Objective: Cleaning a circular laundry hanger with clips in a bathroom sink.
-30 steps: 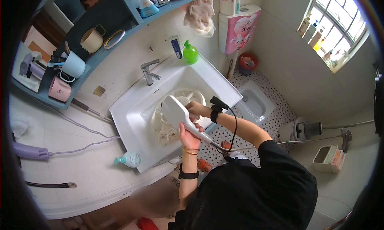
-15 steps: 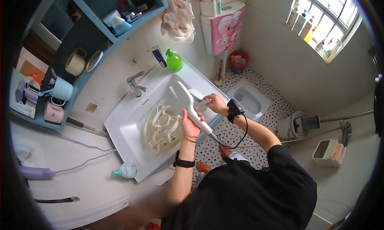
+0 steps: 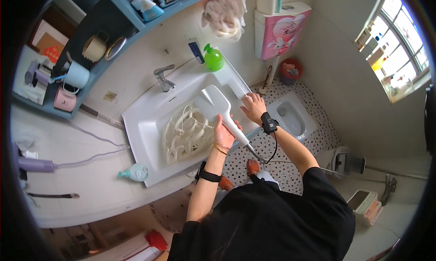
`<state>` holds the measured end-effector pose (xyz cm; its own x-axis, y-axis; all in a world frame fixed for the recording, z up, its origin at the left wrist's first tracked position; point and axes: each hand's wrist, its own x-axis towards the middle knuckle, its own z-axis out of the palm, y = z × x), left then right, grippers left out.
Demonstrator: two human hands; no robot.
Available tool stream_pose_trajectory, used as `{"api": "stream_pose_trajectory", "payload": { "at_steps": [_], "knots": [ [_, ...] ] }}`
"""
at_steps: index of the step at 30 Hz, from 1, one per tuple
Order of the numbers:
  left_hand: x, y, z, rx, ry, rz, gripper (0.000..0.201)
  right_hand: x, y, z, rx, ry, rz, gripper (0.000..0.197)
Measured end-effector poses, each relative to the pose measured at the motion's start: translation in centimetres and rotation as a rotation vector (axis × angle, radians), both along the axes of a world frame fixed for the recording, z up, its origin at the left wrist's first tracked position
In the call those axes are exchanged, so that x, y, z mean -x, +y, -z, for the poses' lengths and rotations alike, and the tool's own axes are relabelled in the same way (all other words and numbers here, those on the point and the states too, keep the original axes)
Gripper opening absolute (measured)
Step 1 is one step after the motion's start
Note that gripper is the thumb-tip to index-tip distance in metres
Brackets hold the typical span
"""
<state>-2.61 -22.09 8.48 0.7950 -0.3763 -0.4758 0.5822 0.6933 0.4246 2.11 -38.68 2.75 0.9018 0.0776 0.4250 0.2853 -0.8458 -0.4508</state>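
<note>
My left hand (image 3: 223, 131) is wrapped round the handle of a white handheld shower head (image 3: 219, 103), which I hold slantwise over the sink. Its hose (image 3: 255, 153) runs down from the handle's end. My right hand (image 3: 254, 108) is at the right rim of the white sink (image 3: 141, 125), fingers stretched out and touching the ledge; no brush shows in it. Under and left of the shower head, a tangle of cream-coloured loops and strips (image 3: 184, 136) lies in the basin; its kind is unclear. A metal faucet (image 3: 163, 79) stands at the sink's back.
A green pump bottle (image 3: 213, 59) stands on the back corner of the sink, a pale blue one (image 3: 136, 172) at its left corner. Blue shelves (image 3: 106, 56) with cups hang at left. Right of the sink are a squat toilet (image 3: 290, 115) and a red bin (image 3: 290, 70).
My right hand has moved from beside the shower head to the sink's right rim, and the white brush no longer shows. My left hand keeps its hold. The whole view has shifted.
</note>
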Motion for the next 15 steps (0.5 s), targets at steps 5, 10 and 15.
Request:
{"api": "stream_pose_trajectory", "payload": {
  "at_steps": [5, 10, 15],
  "knots": [
    [0.4, -0.6, -0.6, 0.038, 0.021, -0.042, 0.046, -2.1, 1.9, -0.8, -0.859, 0.440, -0.052, 0.027],
    [1.3, -0.8, -2.1, 0.085, -0.042, -0.115, 0.044, -3.0, 6.6, -3.1, -1.738, 1.062, -0.142, 0.041],
    [1.8, 0.5, -0.9, 0.140, -0.077, -0.059, 0.045, -4.2, 7.4, 5.1, -1.563, 1.066, -0.147, 0.036]
  ]
}}
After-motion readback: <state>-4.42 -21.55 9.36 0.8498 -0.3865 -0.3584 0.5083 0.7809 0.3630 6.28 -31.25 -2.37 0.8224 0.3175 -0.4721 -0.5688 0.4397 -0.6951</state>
